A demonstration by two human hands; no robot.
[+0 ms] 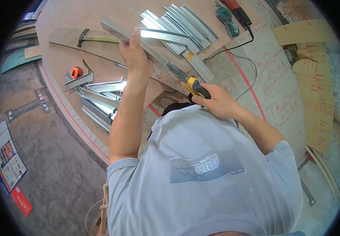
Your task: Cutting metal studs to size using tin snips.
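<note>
Gripping the grey metal channel (154,53) in my left hand (135,55), I hold it slanting over the wooden board (69,17) in the head view, its near end at the head of the yellow-handled snips (195,86). My right hand (218,101) is wrapped round their handles; whether the blades bite metal, I cannot tell. If my left grip loosened, the channel could twist and the blades slip off its edge. A raw end could nick my bare skin. Swinging it wide might knock the loose shiny strips (189,29) or the hammer (99,38).
</note>
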